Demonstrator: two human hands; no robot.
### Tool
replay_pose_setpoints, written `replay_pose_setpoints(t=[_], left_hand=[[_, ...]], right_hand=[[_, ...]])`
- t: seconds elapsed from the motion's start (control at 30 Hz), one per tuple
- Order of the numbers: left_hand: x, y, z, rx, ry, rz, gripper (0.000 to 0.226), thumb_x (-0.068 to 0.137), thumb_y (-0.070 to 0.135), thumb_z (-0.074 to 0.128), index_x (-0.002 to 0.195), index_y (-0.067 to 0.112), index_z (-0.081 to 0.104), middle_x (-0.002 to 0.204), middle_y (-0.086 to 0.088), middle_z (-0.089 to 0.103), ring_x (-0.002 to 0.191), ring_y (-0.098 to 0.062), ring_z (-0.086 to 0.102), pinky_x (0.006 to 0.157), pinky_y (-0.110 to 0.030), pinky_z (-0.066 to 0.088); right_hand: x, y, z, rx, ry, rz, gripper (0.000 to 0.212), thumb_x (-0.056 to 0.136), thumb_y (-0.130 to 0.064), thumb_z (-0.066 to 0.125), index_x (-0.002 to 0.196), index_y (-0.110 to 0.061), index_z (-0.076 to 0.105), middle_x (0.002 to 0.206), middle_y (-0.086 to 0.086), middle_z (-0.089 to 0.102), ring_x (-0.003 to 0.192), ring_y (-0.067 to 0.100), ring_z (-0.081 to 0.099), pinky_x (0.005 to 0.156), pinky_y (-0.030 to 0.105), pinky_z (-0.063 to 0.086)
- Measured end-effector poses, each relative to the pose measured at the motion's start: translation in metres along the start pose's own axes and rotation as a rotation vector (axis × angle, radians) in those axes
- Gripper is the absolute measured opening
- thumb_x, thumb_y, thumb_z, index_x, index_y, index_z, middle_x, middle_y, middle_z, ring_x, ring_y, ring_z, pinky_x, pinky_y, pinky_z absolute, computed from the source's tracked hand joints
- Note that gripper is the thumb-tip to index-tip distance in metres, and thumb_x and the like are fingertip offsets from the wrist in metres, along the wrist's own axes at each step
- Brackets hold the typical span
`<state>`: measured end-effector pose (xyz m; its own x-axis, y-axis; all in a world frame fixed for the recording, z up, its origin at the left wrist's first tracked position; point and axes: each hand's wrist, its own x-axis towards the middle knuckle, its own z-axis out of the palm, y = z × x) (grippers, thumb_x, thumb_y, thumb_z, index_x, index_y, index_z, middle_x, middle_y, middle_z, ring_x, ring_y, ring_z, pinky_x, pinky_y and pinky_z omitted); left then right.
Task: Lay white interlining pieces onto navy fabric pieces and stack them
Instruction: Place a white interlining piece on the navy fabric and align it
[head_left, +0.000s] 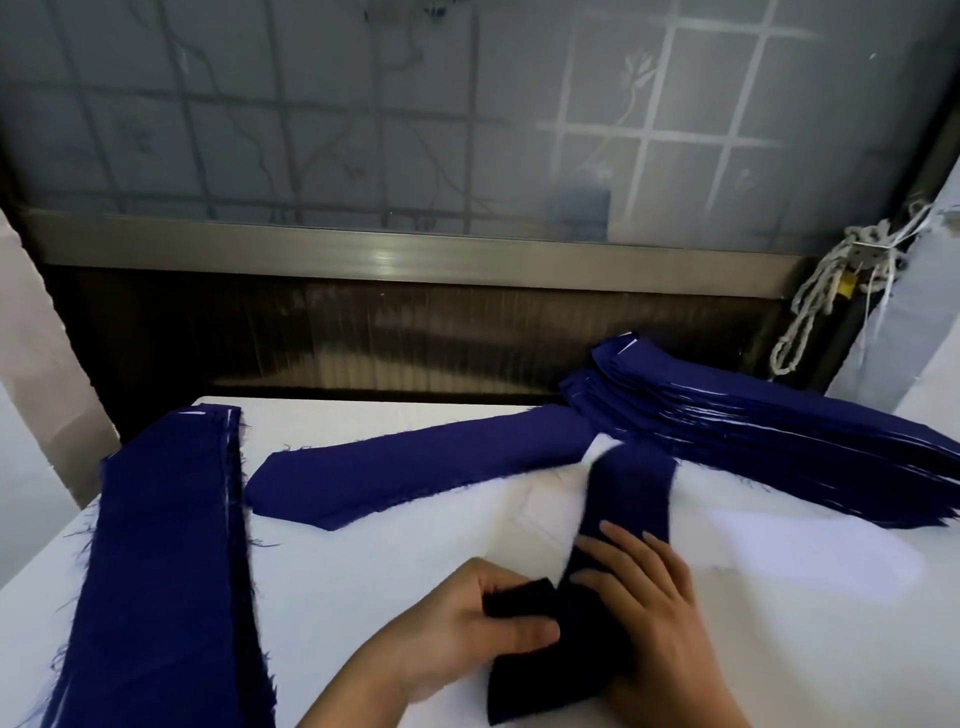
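A long navy fabric strip (623, 499) runs from my hands up toward the right-hand stack. My left hand (467, 629) grips the strip's dark near end between thumb and fingers. My right hand (649, 608) lies over the same strip, fingers spread and slightly bent across it. A white interlining edge (597, 457) shows blurred along the strip's left side. One single navy piece (415, 473) with a pointed end lies flat in the middle of the white table (363, 571). A stack of navy pieces (166, 545) lies at the left.
A tall fanned stack of navy pieces with white edges between layers (779, 436) sits at the back right. Behind the table are a dark sill and a frosted window (467, 130). A knotted cord (821, 291) hangs at the right.
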<state>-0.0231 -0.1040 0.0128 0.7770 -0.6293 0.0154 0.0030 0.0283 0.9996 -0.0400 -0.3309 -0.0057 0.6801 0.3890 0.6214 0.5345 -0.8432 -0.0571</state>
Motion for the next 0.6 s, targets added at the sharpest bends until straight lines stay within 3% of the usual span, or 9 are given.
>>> replay_pose_setpoints(t=[0.1,0.17,0.23,0.33,0.4,0.5,0.6], left_hand=[[0.006,-0.004,-0.004,-0.189,0.509,0.037,0.014,0.084,0.025,0.078,0.095,0.016,0.079,0.096,-0.005,0.077,0.094,-0.024,0.072,0.087,-0.036,0.055],[0.009,-0.005,-0.011,-0.037,0.932,0.125,0.013,0.092,0.018,0.069,0.090,0.028,0.078,0.093,0.014,0.076,0.091,-0.006,0.072,0.084,-0.024,0.057],[0.005,-0.004,-0.022,0.211,1.173,0.189,0.018,0.095,0.018,0.065,0.098,0.035,0.070,0.087,0.029,0.071,0.087,0.007,0.067,0.078,-0.007,0.051],[0.000,-0.006,-0.033,0.360,1.340,0.183,0.020,0.096,0.018,0.062,0.113,0.019,0.072,0.089,0.014,0.071,0.079,-0.004,0.064,0.083,-0.025,0.054],[0.000,-0.007,-0.037,0.411,1.409,0.180,0.020,0.097,0.016,0.061,0.113,0.012,0.072,0.091,0.013,0.067,0.082,0.002,0.060,0.083,-0.022,0.047],[-0.003,-0.008,-0.044,0.329,1.486,0.135,0.020,0.099,0.019,0.059,0.114,0.011,0.070,0.088,0.018,0.061,0.080,0.006,0.057,0.078,-0.013,0.039],[-0.005,-0.009,-0.049,0.237,1.520,0.090,0.020,0.099,0.022,0.060,0.112,0.010,0.069,0.093,0.007,0.065,0.085,-0.009,0.058,0.083,-0.022,0.041]], right_hand=[[-0.001,0.003,0.006,0.031,0.040,0.051,0.029,0.053,-0.017,0.084,0.080,-0.022,0.075,0.098,-0.012,0.072,0.106,0.013,0.066,0.100,0.039,0.037],[-0.002,0.005,0.011,0.000,0.106,0.100,0.014,0.064,-0.015,0.078,0.078,-0.017,0.074,0.083,-0.008,0.071,0.087,0.015,0.070,0.096,0.037,0.040],[-0.003,0.008,0.013,-0.015,0.159,0.151,0.003,0.071,-0.018,0.073,0.073,-0.016,0.072,0.072,-0.006,0.067,0.070,0.018,0.067,0.090,0.034,0.040],[-0.007,0.011,0.009,-0.026,0.140,0.253,0.025,0.059,-0.006,0.088,0.071,-0.016,0.070,0.069,-0.008,0.066,0.062,0.018,0.063,0.088,0.033,0.038],[-0.012,0.014,0.003,-0.016,0.107,0.304,0.040,0.048,0.007,0.090,0.076,-0.015,0.070,0.072,-0.008,0.068,0.067,0.017,0.061,0.090,0.033,0.037],[-0.022,0.025,-0.013,-0.035,0.145,0.310,0.033,0.059,0.008,0.080,0.084,-0.012,0.072,0.077,-0.003,0.071,0.076,0.021,0.059,0.090,0.034,0.038],[-0.038,0.043,-0.032,0.002,0.224,0.447,0.028,0.067,0.012,0.078,0.086,-0.008,0.072,0.076,0.000,0.067,0.080,0.031,0.058,0.079,0.035,0.044]])
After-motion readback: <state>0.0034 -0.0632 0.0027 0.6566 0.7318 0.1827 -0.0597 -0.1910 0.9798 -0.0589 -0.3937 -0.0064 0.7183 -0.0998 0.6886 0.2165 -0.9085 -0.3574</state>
